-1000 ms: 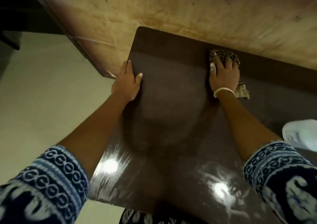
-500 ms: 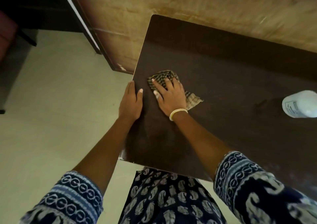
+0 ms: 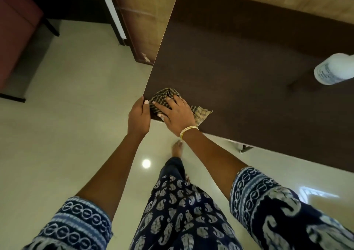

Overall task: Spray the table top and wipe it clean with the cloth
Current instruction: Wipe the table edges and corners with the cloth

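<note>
1. The right hand (image 3: pixel 175 113) is pressing down flat on the cloth (image 3: pixel 165 98), its fingers spread and fairly straight over the bunched checked fabric, nothing curled round it.
2. The cloth is lying at the near left corner of the surface (image 3: pixel 239 61), right against both edges, with one loose tan flap sticking out from under the heel of the right hand toward the middle of the dark top.
3. The left hand (image 3: pixel 138 116) is resting against the left edge of the surface at that same corner, its fingers lying straight along the edge and its thumb tip sitting on the top just beside the cloth; it is gripping nothing that I can see.
4. The two hands are sitting close together, nearly touching at the corner.
5. A thin stack of pale bangles (image 3: pixel 187 131) is circling the right wrist.
6. The spray bottle (image 3: pixel 334 69) is standing on the surface well apart from the hands, toward the far right; only its white body and label are showing, cut by the picture's edge.
7. The person's patterned blue sleeves (image 3: pixel 268 200) are filling the lower corners, and the matching garment is hanging between the arms, with a bare foot (image 3: pixel 177 148) standing on the pale glossy floor (image 3: pixel 67 134) just below the corner.
8. A dark cabinet (image 3: pixel 80 2) and a reddish seat (image 3: pixel 15 35) are standing off to the left, away from the surface.
</note>
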Action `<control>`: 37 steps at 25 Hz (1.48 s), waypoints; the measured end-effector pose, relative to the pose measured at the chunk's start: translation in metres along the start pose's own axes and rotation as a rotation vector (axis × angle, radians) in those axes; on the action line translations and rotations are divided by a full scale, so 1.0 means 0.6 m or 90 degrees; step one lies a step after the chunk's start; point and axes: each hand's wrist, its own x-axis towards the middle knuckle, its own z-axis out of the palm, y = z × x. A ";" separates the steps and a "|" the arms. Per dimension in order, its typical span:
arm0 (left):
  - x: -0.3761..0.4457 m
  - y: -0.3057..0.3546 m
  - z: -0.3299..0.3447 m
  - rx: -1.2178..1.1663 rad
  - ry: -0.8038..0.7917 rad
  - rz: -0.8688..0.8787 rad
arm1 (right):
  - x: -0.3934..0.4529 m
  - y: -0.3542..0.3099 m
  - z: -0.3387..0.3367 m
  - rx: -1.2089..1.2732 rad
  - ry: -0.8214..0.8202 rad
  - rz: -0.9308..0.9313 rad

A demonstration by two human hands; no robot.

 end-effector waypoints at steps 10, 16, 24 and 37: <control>-0.078 -0.011 -0.031 -0.012 -0.114 -0.010 | -0.085 -0.073 -0.005 0.266 -0.002 0.100; -0.106 -0.047 -0.047 -0.043 -0.131 0.055 | -0.143 -0.130 0.000 0.605 0.061 0.350; -0.152 -0.042 -0.057 -0.131 -0.402 -0.161 | -0.215 -0.178 -0.011 1.406 0.192 0.583; -0.214 0.062 0.034 -0.323 -0.413 -0.123 | -0.335 -0.129 -0.068 1.466 0.246 0.578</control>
